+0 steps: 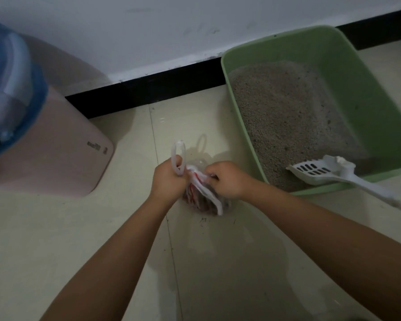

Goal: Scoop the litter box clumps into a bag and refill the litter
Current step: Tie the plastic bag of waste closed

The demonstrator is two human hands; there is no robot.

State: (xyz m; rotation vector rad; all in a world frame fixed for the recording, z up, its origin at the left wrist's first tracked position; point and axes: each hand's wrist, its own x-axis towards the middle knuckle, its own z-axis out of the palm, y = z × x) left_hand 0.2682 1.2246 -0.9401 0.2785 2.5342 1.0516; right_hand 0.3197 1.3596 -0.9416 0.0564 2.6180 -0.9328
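Gripping the bag (pixel 203 195) on the floor (pixel 79 228), left hand (pixel 166 181) held a handle loop; right hand (pixel 226 179) pinched its neck. The scoop (pixel 329 172) lay across the litter box (pixel 368 89) rim, handle pointing right.

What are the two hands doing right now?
Left hand: closed, holding a handle of the bag.
Right hand: closed, pinching the bag's other handle.

A pink dispenser base (pixel 56 147) carries a blue water jug (pixel 12 72) (left, by the wall).
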